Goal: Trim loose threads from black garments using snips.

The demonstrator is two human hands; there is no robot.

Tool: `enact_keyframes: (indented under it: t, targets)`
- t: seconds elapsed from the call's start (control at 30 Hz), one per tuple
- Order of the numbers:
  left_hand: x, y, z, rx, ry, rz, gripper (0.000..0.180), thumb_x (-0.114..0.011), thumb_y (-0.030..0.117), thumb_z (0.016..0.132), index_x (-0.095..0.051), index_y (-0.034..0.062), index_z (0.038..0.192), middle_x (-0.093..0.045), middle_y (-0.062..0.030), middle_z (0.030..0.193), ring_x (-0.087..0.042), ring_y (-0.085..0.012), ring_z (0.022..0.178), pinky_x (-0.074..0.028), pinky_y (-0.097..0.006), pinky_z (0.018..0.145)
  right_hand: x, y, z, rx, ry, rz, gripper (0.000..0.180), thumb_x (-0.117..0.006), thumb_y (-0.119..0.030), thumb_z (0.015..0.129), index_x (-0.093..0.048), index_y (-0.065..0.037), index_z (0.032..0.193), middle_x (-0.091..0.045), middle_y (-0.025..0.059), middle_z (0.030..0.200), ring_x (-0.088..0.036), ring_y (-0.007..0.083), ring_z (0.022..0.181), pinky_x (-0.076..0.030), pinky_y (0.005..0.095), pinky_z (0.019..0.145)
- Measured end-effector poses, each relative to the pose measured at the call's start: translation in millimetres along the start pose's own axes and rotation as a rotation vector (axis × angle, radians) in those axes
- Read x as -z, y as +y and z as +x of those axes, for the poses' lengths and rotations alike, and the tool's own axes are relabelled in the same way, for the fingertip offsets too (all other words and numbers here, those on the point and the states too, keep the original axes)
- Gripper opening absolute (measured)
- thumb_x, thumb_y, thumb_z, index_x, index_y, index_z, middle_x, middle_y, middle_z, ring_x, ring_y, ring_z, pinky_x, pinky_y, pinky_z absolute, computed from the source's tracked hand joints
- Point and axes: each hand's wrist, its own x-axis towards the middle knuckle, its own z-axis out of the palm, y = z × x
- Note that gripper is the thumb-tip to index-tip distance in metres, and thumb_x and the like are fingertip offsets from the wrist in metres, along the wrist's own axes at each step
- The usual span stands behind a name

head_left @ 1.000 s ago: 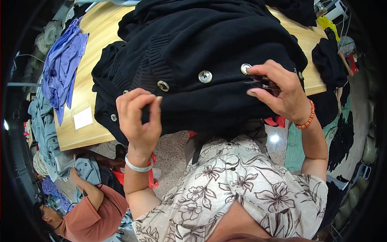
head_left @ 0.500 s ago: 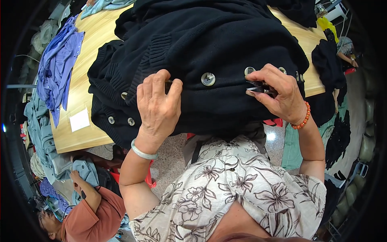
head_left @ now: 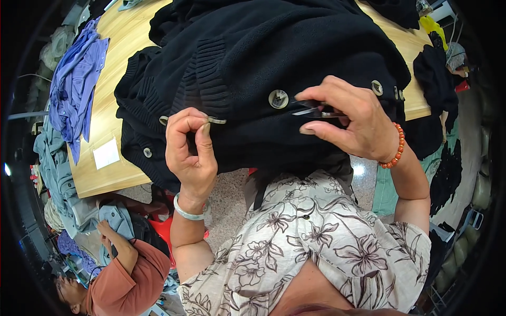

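A black knit cardigan with ribbed bands and marbled round buttons lies heaped on the table in front of me. With thumb and forefinger pinched together, my left hand grips a button that is tilted edge-on. Whether a thread is also in that pinch is too small to make out. My right hand holds a pair of thread snips, their blades apart and pointing left, just over the cardigan's front band. Another button lies face up close to the blade tips.
A white paper slip lies on the wooden table. Purple garments hang over its left edge, beside grey-green clothing. A person in a rust-coloured top works at lower left. More dark garments hang at the right.
My left hand has gone from spread fingers to a pinch at a button. My right hand has brought the snips leftward, uncovering part of the cardigan's right side.
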Motion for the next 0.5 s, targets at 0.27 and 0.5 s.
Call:
enact_keyframes:
  t: [0.27, 0.5]
  targets:
    - [-9, 4, -7, -0.047, 0.137, -0.047, 0.013, -0.06, -0.008, 0.096, -0.056, -0.0023, 0.106, -0.062, -0.0136, 0.105, -0.061, -0.0173, 0.087, -0.051, -0.026, 0.078, -32, -33, 41, -0.037, -0.142, -0.032, 0.028, -0.071, -0.026, 0.091, -0.06, -0.003, 0.101, -0.068, 0.0128, 0.088, -0.07, 0.0323, 0.079, -0.055, 0.04, 0.069]
    - [-9, 9, -28, -0.278, 0.058, 0.251, 0.025, -0.068, -0.006, 0.088, -0.056, 0.0034, 0.108, -0.063, -0.0125, 0.098, -0.061, -0.0285, 0.086, -0.051, -0.037, 0.076, -47, -37, 53, 0.008, -0.277, -0.116, 0.025, -0.069, -0.022, 0.093, -0.054, -0.002, 0.093, -0.068, 0.0147, 0.076, -0.07, 0.0335, 0.069, -0.055, 0.0406, 0.058]
